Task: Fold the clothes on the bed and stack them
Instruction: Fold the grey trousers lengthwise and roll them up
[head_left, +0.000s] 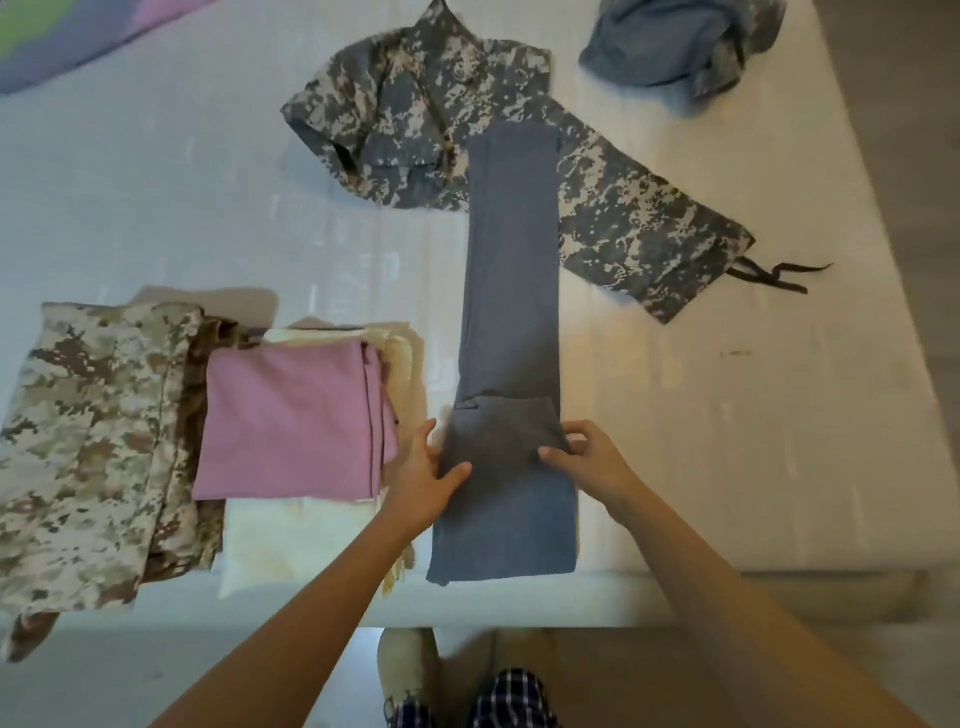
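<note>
Beige slipper (402, 670) and checked shorts (511, 699) below, pastel blanket (78, 31) at top left.

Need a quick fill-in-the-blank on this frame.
The left hand and right hand touch the ___ pants. The folded ___ cloth tops the stack. That stack lies ___ of the pants. The pants' far end overlaps the gray ___ garment.
Answers: gray; pink; left; camo.
</note>
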